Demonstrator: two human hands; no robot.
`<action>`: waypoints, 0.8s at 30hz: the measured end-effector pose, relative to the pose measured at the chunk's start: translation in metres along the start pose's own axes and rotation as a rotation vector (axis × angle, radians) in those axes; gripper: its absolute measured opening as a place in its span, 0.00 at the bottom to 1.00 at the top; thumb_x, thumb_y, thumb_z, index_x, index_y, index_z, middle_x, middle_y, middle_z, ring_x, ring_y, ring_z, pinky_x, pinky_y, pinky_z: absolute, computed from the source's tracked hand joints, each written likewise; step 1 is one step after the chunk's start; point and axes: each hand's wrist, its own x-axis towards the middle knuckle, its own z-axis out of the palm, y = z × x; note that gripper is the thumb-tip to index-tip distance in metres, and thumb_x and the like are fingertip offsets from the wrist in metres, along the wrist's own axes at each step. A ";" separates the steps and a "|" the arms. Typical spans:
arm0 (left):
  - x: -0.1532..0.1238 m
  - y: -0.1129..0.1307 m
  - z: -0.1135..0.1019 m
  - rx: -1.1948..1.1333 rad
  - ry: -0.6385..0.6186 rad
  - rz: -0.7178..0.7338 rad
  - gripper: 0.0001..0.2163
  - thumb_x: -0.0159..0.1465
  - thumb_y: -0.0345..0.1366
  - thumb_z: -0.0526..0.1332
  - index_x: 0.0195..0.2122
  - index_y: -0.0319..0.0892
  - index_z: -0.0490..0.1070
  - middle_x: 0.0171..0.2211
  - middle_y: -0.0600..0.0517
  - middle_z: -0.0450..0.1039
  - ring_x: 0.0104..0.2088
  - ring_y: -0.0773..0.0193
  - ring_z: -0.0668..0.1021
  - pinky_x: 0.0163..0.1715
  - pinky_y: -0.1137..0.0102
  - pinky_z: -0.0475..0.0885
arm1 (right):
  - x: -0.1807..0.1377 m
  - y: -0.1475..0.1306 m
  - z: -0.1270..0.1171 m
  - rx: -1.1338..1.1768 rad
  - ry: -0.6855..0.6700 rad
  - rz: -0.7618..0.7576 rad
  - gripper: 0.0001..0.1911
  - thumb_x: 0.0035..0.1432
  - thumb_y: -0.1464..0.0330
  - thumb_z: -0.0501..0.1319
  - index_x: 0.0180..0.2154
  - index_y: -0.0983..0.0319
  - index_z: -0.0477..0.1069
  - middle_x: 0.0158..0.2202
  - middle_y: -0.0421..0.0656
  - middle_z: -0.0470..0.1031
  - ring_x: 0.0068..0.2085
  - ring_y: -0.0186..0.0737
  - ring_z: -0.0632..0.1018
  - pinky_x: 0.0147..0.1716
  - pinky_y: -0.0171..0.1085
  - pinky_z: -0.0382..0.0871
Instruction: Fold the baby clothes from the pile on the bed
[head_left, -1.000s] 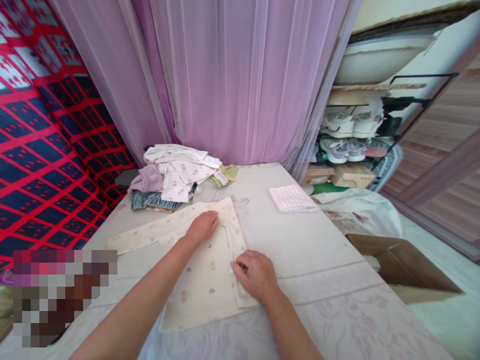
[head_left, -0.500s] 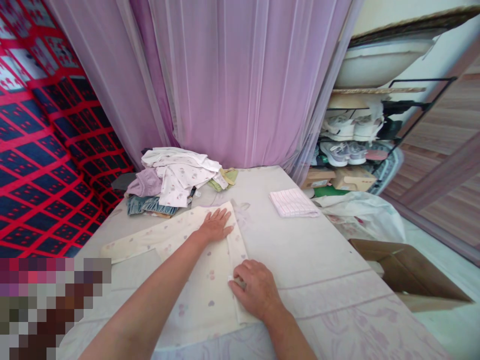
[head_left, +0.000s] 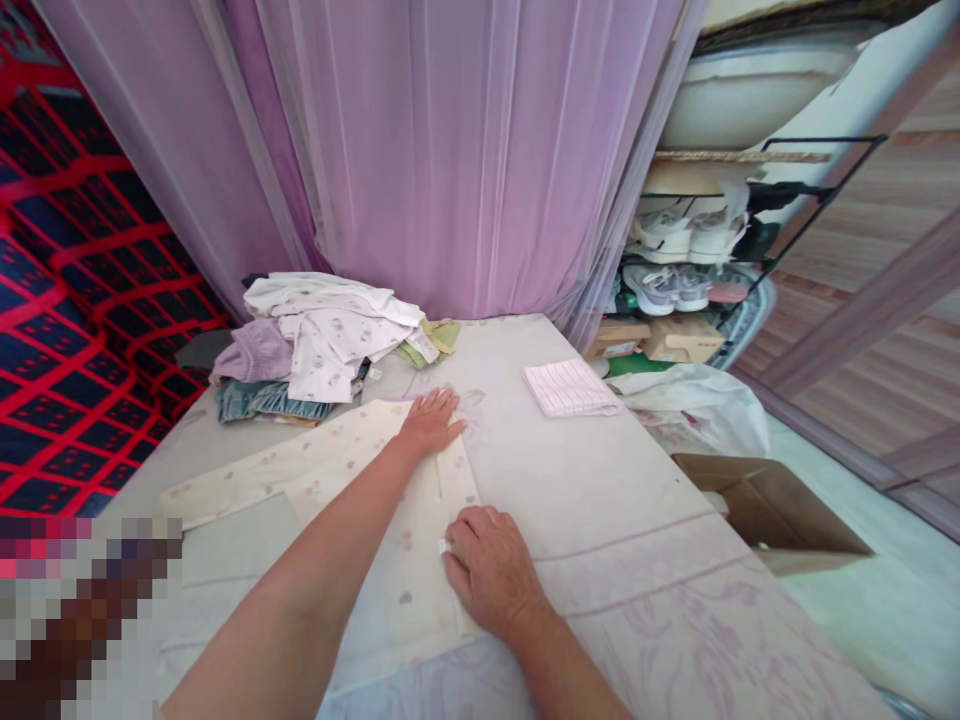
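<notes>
1. From my end of the head camera, I am looking down at a cream long-sleeved garment of soft cloth, dotted with small pink and grey hearts [head_left: 412, 530]; it is lying spread out in front of the person, one sleeve stretching away to the left and a narrow strip folded over along its right side.
2. I am seeing the left hand [head_left: 431, 422] resting palm down near the garment's top right corner, open, its fingers spreading; the left forearm is crossing above the cloth.
3. I am finding the right hand [head_left: 495, 570] lower down, over the folded strip, with its fingers curling inward. A small white bit is showing by its fingertips, but I cannot tell whether they are pinching any cloth.
4. Under all this I am viewing a flat surface draped in a pale cover with lilac patterning [head_left: 585, 480].
5. Beyond the sleeve, I am noticing a loose heap of white, mauve, denim and green clothes [head_left: 345, 320] sitting near a sheer purple curtain [head_left: 450, 150].
6. To the right of the hands, I am spotting a folded pink-and-white striped cloth [head_left: 570, 388], lying well apart from the garment.
7. Past the surface's right edge, I am making out an open brown cardboard box [head_left: 780, 500] and a rack holding pale shoes [head_left: 664, 235].
</notes>
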 end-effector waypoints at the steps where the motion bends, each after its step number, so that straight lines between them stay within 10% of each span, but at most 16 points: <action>1: -0.001 0.002 -0.002 0.011 0.025 -0.003 0.28 0.68 0.50 0.44 0.65 0.42 0.51 0.68 0.46 0.46 0.67 0.51 0.49 0.63 0.51 0.44 | -0.001 0.002 -0.001 0.043 0.003 0.006 0.02 0.54 0.70 0.62 0.33 0.59 0.71 0.36 0.42 0.72 0.39 0.41 0.69 0.40 0.39 0.60; 6: -0.034 0.016 -0.009 0.063 0.232 0.049 0.23 0.68 0.43 0.47 0.63 0.44 0.56 0.66 0.47 0.53 0.66 0.53 0.52 0.64 0.53 0.41 | -0.022 0.016 -0.009 0.293 0.038 0.022 0.08 0.57 0.72 0.56 0.38 0.59 0.72 0.42 0.43 0.75 0.45 0.38 0.73 0.46 0.37 0.65; 14: -0.144 0.041 0.018 -0.062 0.087 0.117 0.29 0.67 0.53 0.45 0.65 0.46 0.51 0.66 0.47 0.51 0.66 0.53 0.51 0.64 0.52 0.42 | -0.041 0.012 -0.023 0.120 -0.104 -0.093 0.15 0.56 0.69 0.59 0.47 0.58 0.72 0.54 0.47 0.71 0.57 0.42 0.68 0.57 0.45 0.59; 24: -0.175 0.053 0.024 -0.087 0.059 0.123 0.25 0.69 0.48 0.45 0.65 0.48 0.51 0.67 0.49 0.49 0.66 0.55 0.51 0.64 0.51 0.42 | -0.075 -0.011 -0.025 -0.056 -0.229 -0.072 0.33 0.61 0.59 0.56 0.65 0.59 0.51 0.66 0.48 0.54 0.66 0.45 0.54 0.63 0.54 0.44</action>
